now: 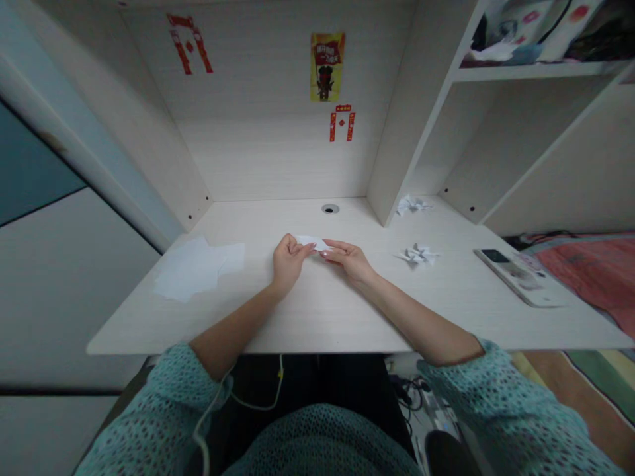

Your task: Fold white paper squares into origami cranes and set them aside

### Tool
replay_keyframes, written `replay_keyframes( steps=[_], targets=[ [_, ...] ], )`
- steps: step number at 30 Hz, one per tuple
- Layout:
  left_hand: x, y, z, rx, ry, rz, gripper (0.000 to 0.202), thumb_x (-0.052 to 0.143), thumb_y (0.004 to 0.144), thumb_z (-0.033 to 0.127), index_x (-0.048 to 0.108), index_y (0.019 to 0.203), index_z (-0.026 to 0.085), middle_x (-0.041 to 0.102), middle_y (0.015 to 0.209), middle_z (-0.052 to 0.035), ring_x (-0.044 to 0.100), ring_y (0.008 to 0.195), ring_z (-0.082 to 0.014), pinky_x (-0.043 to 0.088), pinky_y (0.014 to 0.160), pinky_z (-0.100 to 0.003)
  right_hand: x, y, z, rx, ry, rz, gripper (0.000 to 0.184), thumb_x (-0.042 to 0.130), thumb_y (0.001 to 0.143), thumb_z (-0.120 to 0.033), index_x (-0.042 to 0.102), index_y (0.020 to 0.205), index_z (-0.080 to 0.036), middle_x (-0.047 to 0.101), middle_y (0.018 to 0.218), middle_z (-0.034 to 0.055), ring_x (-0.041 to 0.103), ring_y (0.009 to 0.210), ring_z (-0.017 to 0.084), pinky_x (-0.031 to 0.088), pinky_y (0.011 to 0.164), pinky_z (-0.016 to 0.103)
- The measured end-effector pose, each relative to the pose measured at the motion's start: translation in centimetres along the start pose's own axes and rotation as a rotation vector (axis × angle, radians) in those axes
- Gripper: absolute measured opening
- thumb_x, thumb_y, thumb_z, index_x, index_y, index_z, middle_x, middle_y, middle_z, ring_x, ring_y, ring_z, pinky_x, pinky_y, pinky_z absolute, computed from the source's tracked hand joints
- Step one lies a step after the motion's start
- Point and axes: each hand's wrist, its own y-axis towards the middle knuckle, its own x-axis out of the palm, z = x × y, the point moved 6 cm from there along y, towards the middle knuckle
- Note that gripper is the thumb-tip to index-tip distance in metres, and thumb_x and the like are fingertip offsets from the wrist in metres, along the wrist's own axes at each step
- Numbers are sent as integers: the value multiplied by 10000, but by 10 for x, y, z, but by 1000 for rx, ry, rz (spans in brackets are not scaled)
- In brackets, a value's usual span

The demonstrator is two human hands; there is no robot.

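A small folded piece of white paper [310,242] is held between my two hands, just above the middle of the desk. My left hand [289,259] pinches its left end, thumb on top and fingers curled. At the right end, my right hand [351,259] grips the paper between thumb and fingers. Loose white paper sheets [191,271] lie overlapping on the desk to the left. Folded white paper pieces [418,255] sit in a small heap to the right of my right hand, and a second heap of folded paper [413,205] lies behind it.
A white flat case with a dark window [516,276] lies on the desk [317,324] at the right. An upright partition [421,112] stands behind the right hand. A round cable hole [330,208] is near the back wall. A pale cable [258,407] hangs below the front edge.
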Motion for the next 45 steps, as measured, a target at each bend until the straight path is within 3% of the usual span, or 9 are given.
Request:
replay_keyframes(
  steps=[3, 8, 14, 17, 22, 26, 32, 39, 45],
  targets=[
    [-4, 3, 0, -14, 5, 26, 487, 731, 615, 284, 250, 625, 208, 289, 478, 125, 475, 452, -50, 545, 639, -263, 3, -1, 0, 18, -7, -41, 429, 780, 547, -255, 685, 955, -162, 716, 835, 47, 649, 764, 140, 476, 837, 309],
    [-5, 2, 0, -37, 64, 33, 483, 723, 619, 282, 245, 631, 212, 314, 472, 121, 546, 490, -82, 531, 587, -239, 1, 0, 3, -1, -38, -55, 399, 769, 570, -268, 689, 948, -169, 716, 836, 52, 652, 771, 157, 481, 823, 323],
    [-6, 2, 7, 2, 211, -71, 354, 682, 648, 290, 339, 670, 204, 461, 557, 92, 571, 563, -96, 515, 590, -238, 13, -4, -8, -157, -158, -257, 508, 759, 582, -279, 626, 1067, -207, 702, 879, 27, 627, 771, 140, 467, 778, 298],
    [-3, 0, 7, 16, 322, -166, 304, 647, 682, 301, 361, 661, 201, 483, 570, 83, 560, 561, -90, 483, 575, -212, 11, -3, -16, -234, -182, -217, 448, 701, 656, -327, 608, 1078, -209, 692, 904, 32, 613, 775, 133, 457, 749, 281],
    [4, -5, 3, -6, 485, -299, 293, 627, 708, 322, 364, 657, 202, 524, 575, 70, 576, 564, -101, 417, 515, -183, 8, -3, -18, -301, -354, -170, 335, 641, 712, -337, 610, 1009, -186, 664, 736, 8, 570, 629, 113, 432, 615, 245],
    [6, -7, 7, 7, 530, -290, 250, 632, 720, 326, 418, 791, 217, 623, 685, 42, 621, 620, -120, 450, 569, -203, 8, -6, -22, -336, -374, -147, 290, 648, 699, -307, 582, 959, -196, 633, 725, -3, 553, 581, 100, 426, 562, 225],
    [12, -12, 17, 75, 491, -306, 432, 640, 736, 331, 409, 1091, 248, 660, 924, -29, 646, 818, -145, 498, 733, -263, 6, -9, -27, -357, -378, -83, 265, 634, 706, -330, 608, 934, -197, 600, 710, -10, 566, 576, 100, 464, 594, 239],
    [11, -10, 23, 135, 513, -301, 270, 619, 755, 346, 584, 996, 229, 660, 944, -30, 628, 890, -166, 507, 744, -264, 6, -10, -35, -447, -395, -71, 381, 694, 668, -371, 661, 1014, -217, 623, 931, 53, 608, 791, 158, 491, 717, 284],
    [6, -3, 17, 54, 332, -233, 238, 623, 741, 320, 651, 924, 171, 675, 986, -58, 643, 843, -168, 505, 801, -300, 9, -12, -32, -386, -357, -116, 411, 712, 658, -369, 656, 1031, -206, 685, 812, 37, 626, 733, 152, 486, 732, 300]
  ],
)
